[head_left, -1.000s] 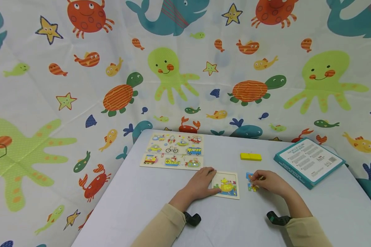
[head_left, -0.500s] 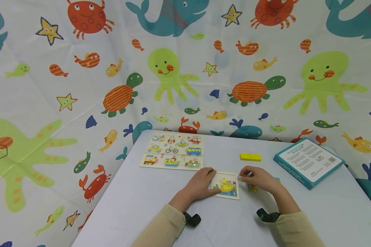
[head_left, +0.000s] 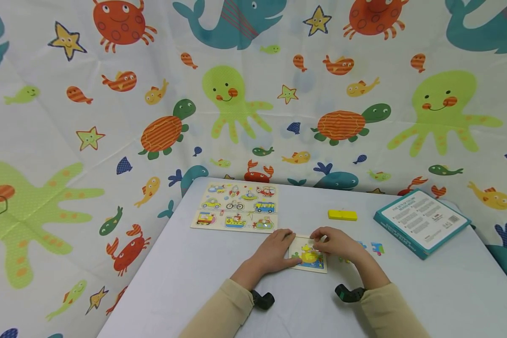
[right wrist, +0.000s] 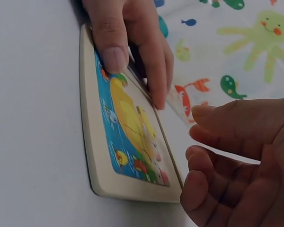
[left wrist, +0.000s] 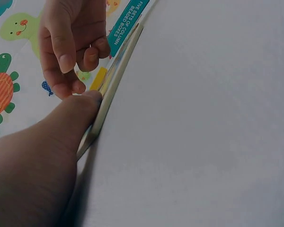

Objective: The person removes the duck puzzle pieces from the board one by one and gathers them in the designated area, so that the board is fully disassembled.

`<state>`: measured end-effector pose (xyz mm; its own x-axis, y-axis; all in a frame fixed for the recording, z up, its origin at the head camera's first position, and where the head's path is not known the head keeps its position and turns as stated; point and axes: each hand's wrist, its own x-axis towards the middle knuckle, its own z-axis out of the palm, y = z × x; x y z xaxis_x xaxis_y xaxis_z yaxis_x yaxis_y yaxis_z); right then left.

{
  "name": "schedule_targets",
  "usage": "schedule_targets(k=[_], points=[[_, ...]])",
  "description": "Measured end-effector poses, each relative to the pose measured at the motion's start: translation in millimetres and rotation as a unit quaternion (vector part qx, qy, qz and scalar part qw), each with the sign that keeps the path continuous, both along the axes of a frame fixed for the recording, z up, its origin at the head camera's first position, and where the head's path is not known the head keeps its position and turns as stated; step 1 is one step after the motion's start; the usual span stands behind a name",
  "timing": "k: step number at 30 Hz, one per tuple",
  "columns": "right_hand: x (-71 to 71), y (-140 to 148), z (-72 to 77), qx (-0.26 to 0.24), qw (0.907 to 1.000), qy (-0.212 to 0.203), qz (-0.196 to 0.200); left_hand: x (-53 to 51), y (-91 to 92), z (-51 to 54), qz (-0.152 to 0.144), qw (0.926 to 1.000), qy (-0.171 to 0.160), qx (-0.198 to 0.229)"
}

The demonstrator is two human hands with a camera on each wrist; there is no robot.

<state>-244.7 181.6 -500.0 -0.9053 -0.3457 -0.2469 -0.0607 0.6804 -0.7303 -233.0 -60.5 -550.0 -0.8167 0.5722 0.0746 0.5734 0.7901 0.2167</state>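
A small wooden jigsaw board (head_left: 297, 268) with a yellow duck picture lies flat on the white table. My left hand (head_left: 272, 252) steadies its left side, thumb straight on the picture and fingers by the far left corner. Over the board's right upper part hovers my right hand (head_left: 335, 243), fingers curled and thumb close to the fingertips. It pinches a small jigsaw piece, almost wholly hidden by the fingers. In the right wrist view the right hand (right wrist: 241, 161) is beside the board (right wrist: 132, 191), and the left thumb (right wrist: 114, 59) presses its picture.
Loose jigsaw pieces (head_left: 377, 248) lie right of the board, partly behind the right forearm. A vehicle puzzle board (head_left: 238, 227) is at the back left. A yellow block (head_left: 342, 215) and a teal box (head_left: 422, 223) stand at the back right. A patterned cloth (head_left: 287, 155) hangs behind.
My right hand has moved left from the loose pieces to above the duck board, carrying a piece. More loose pieces show behind it. My left hand has stayed in place.
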Motion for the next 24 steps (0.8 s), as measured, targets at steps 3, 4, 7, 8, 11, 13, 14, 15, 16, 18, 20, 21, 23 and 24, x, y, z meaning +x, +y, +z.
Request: schedule_targets(k=[3,4,7,8,11,13,14,15,16,18,20,21,23,24], points=[[-1.0,-4.6,-2.3,0.002,1.0000,-0.001,-0.004,0.0,-0.2,-0.4,-0.002,1.0000,0.003,0.000],[-1.1,-5.8,-3.1,0.002,1.0000,-0.002,-0.006,-0.1,-0.2,-0.5,-0.003,1.0000,0.004,0.000],[-1.0,-8.4,-5.1,0.002,1.0000,-0.002,-0.006,-0.5,-0.4,-1.6,-0.004,1.0000,0.005,0.003],[-1.1,-8.9,-5.9,0.003,1.0000,0.000,-0.003,-0.8,-0.4,-2.0,-0.005,1.0000,0.003,0.002],[-0.9,-10.0,-7.2,0.005,1.0000,0.003,0.001,-1.3,-0.1,-2.8,-0.005,1.0000,0.003,0.003],[-1.4,-10.4,-8.2,0.007,1.0000,0.004,0.004,-1.4,0.1,-2.7,-0.004,1.0000,0.002,0.002],[-1.7,-10.5,-8.7,0.009,0.9999,0.005,0.005,-1.3,0.2,-2.4,-0.004,1.0000,0.002,0.001],[-1.7,-10.8,-9.1,0.010,0.9999,0.003,0.003,-1.4,0.4,-2.2,-0.004,1.0000,0.002,0.001],[-1.9,-11.1,-9.8,0.012,0.9999,0.002,0.001,-1.3,0.4,-1.9,-0.003,1.0000,0.001,0.000],[-2.3,-11.7,-11.3,0.020,0.9998,0.002,-0.001,-0.8,0.4,-1.1,-0.003,1.0000,0.000,0.001],[-2.1,-12.6,-11.8,0.029,0.9996,0.001,-0.005,-0.5,0.4,-0.4,-0.002,1.0000,-0.002,0.001],[-2.1,-13.1,-12.0,0.032,0.9995,0.001,-0.006,-0.3,0.3,-0.1,-0.002,1.0000,-0.003,0.001],[-2.0,-13.9,-11.6,0.040,0.9992,0.003,-0.004,0.0,0.1,0.5,-0.001,1.0000,-0.004,0.002],[-1.9,-14.3,-11.3,0.043,0.9991,0.004,-0.003,0.0,-0.1,0.5,-0.001,1.0000,-0.004,0.002]])
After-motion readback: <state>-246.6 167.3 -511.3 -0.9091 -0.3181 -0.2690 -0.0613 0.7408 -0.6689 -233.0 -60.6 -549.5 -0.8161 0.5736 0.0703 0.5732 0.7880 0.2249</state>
